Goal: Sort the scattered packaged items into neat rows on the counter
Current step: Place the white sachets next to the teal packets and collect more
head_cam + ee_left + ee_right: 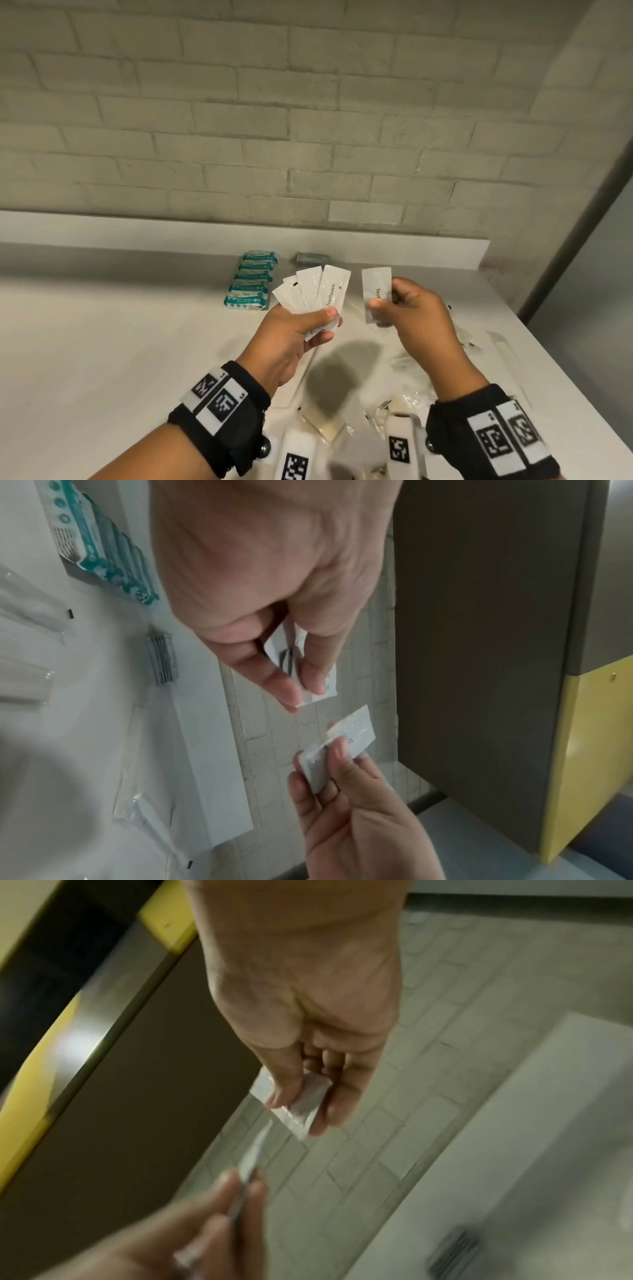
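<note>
Above the white counter (120, 325), my left hand (327, 325) grips a fan of several white toothpaste sachets (311, 291) by their lower ends. My right hand (383, 301) pinches a single white toothpaste sachet (375, 284) upright, a short gap to the right of the fan. In the left wrist view the left hand (303, 693) pinches the sachet ends (289, 653), and the right hand's single sachet (352, 731) is just below. In the blurred right wrist view my right hand (303, 1110) holds its sachet (262, 1088), with the fan (250, 1158) edge-on beneath.
A neat row of teal-and-white packets (253, 279) lies at the back of the counter, with a small grey pack (310, 257) to its right. Several clear-wrapped items (411, 363) are scattered under and right of my hands. The counter ends at the right edge (548, 342).
</note>
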{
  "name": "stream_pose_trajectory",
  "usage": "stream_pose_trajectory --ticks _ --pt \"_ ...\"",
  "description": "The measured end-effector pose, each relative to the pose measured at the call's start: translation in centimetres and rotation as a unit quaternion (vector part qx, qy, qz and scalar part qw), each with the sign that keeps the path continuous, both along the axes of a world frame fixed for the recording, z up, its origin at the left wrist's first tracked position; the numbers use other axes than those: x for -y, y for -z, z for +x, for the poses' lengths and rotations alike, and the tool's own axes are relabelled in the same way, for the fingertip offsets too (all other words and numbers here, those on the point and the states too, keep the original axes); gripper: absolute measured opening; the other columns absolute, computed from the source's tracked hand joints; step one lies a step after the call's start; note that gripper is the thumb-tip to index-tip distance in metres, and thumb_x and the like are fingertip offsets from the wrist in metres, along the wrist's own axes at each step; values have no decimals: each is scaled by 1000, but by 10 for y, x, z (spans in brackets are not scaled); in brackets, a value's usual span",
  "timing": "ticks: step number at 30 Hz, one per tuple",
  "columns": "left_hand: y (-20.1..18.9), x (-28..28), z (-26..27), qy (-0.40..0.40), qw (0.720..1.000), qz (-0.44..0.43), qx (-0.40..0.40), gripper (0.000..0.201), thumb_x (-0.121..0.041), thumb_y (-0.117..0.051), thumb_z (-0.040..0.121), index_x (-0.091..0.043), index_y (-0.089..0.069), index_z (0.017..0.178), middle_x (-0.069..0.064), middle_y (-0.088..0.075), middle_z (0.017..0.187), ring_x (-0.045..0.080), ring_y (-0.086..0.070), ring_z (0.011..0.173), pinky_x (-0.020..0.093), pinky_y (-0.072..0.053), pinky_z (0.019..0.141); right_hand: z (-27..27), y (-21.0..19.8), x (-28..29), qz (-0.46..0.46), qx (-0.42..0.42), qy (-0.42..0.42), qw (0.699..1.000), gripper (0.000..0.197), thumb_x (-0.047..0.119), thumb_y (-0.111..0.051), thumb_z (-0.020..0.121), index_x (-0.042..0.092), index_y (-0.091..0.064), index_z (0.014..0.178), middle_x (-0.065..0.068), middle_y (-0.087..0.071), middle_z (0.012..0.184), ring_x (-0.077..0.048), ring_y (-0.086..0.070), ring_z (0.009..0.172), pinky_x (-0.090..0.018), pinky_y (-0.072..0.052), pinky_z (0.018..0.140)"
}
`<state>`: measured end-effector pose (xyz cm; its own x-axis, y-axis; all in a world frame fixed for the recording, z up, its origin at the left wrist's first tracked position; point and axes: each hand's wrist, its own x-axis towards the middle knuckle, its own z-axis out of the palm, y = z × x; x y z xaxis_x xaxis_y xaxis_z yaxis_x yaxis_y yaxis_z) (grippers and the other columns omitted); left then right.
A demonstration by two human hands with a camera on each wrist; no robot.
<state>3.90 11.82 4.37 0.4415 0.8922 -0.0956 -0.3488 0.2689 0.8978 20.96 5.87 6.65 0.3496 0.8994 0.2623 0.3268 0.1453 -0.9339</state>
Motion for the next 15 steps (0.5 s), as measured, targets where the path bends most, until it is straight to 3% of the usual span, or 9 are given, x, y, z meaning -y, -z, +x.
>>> stream_pose_trajectory --ticks 1,3,6,9,12,15 --pt "2 0 0 -2 1000 5 -1 33 -2 -70 81 -7 -66 113 8 -74 92 17 -72 78 21 -54 58 -3 -3 3 -28 -76 -20 997 21 -3 -65 84 17 -71 85 -6 -68 78 -16 -64 67 -26 -57 60" --pt "3 2 2 3 1000 17 -11 30 -3 -71 80 -10 -68 109 4 -75 90 15 -71 78 21 -54 59 -7 -9 7 -55 -151 -50 986 20 -3 -64 85 15 -71 90 -8 -71 79 -17 -67 66 -26 -58 57" --pt "1 8 8 30 998 45 -34 23 -5 -70 81 -16 -70 100 -1 -76 86 9 -70 73 20 -50 57 -11 -12 6 -85 -149 -69 983 16 1 -67 85 10 -70 98 -11 -71 81 -17 -68 66 -28 -57 54" --pt "-4 10 13 33 996 78 -42 23 -1 -69 82 -20 -71 94 -1 -76 89 9 -69 75 21 -51 58 -6 -8 3 -115 -142 -58 981 24 3 -71 82 4 -63 104 -16 -56 80 -17 -63 64 -28 -55 50" --pt "-10 5 12 14 994 87 -69 24 1 -67 83 -16 -68 101 3 -75 93 13 -69 77 22 -53 58 8 -8 3 -125 -74 -12 989 16 5 -73 80 7 -60 90 -11 -58 76 -15 -59 61 -25 -51 50" --pt "-21 -2 8 36 973 135 -183 16 -9 -74 80 -9 -71 96 6 -74 82 15 -68 71 22 -52 55 28 -24 9 -56 108 28 992 18 8 -76 77 10 -59 72 1 -57 81 -3 -51 66 -7 -40 57"
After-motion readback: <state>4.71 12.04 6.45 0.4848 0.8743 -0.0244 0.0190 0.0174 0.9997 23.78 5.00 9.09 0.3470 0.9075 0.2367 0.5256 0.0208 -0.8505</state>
